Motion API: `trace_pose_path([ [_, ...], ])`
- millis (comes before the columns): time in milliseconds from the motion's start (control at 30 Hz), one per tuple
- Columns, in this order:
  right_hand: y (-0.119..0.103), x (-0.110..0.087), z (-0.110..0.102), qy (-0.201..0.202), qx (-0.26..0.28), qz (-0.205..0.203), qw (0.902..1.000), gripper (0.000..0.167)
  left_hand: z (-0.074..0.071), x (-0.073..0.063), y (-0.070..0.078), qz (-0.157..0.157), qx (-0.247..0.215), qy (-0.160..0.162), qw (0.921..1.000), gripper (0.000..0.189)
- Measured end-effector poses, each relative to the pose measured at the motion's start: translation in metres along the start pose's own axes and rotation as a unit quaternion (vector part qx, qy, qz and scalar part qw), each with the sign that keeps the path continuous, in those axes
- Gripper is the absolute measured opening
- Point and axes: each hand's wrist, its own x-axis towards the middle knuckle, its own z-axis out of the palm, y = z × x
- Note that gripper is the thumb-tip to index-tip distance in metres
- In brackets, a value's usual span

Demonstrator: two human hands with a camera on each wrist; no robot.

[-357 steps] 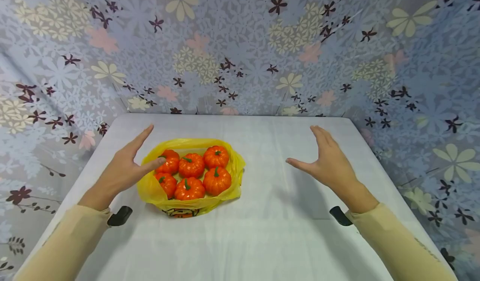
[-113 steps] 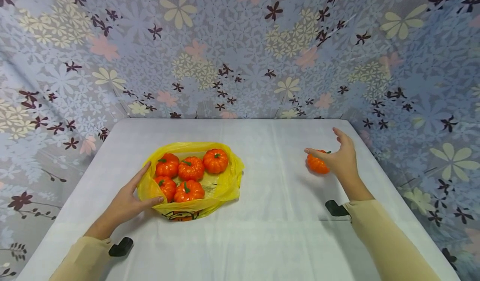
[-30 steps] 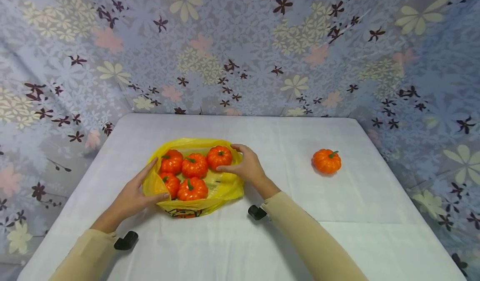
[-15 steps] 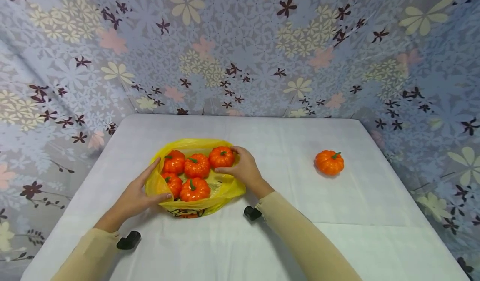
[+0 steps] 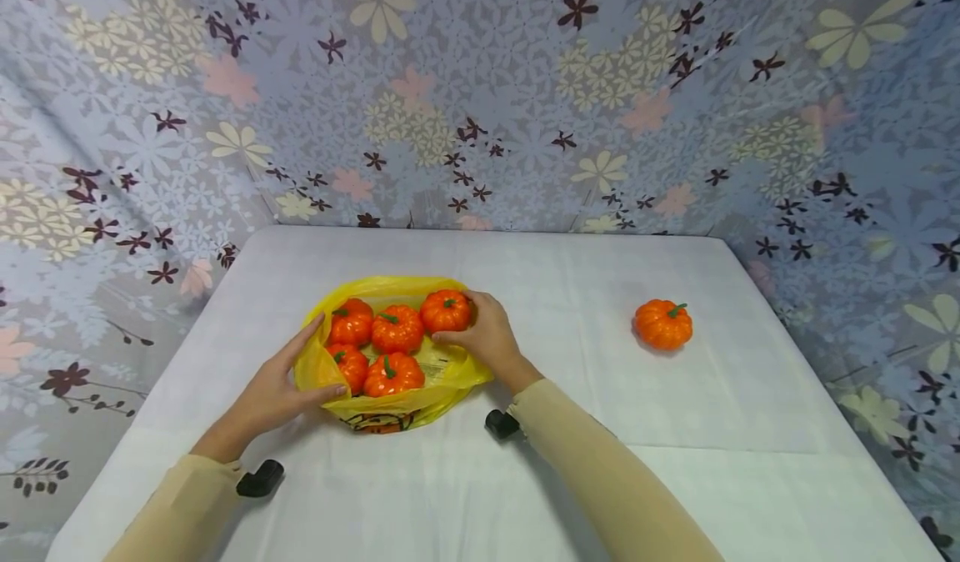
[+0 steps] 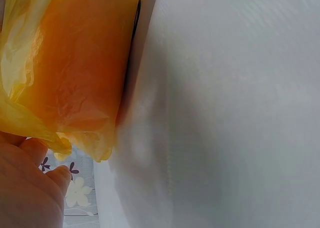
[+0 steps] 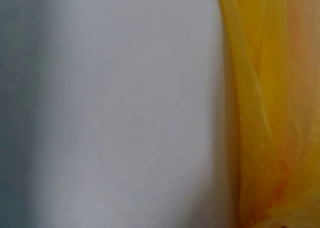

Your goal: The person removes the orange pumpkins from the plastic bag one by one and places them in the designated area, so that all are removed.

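On the white-covered table, a yellow plastic bag [image 5: 442,399] lies with its mouth spread wide, several small orange toy pumpkins inside. My right hand [image 5: 491,337] reaches over its right rim and grips the back right pumpkin [image 5: 446,310], fingers behind and thumb in front. My left hand [image 5: 270,395] holds the bag's left side between spread fingers and thumb; the left wrist view has its fingers [image 6: 32,150] at the bag's edge. Another pumpkin [image 5: 663,325] with a green stem sits alone on the right. The right wrist view catches the bag's folds [image 7: 260,113], not the hand.
The table's white cloth [image 5: 570,479] runs forward to a floral curtain [image 5: 510,95] that hangs behind and at both sides. Black wrist cameras [image 5: 260,479] sit at both cuffs.
Earlier, one pumpkin went from the bag to the table's right side. Over the last second my right hand has closed round the back right pumpkin; the left hand stays at the bag.
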Motion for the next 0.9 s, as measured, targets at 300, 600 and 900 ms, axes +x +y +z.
trace_pose_path([
  [300, 0.001, -0.002, -0.007, 0.020, 0.009, -0.006, 0.9997, 0.087, 0.001, 0.001, 0.002, 0.003, 0.003, -0.001, 1.0000, 0.109],
  [600, -0.009, -0.003, -0.019, 0.040, 0.050, -0.017, 0.9978, 0.085, -0.001, 0.000, 0.005, -0.002, -0.001, -0.003, 1.0000, 0.109],
  [900, -0.009, -0.002, -0.027, 0.063, 0.049, -0.030, 0.9964, 0.083, 0.000, 0.000, 0.006, -0.003, 0.001, -0.004, 1.0000, 0.109],
])
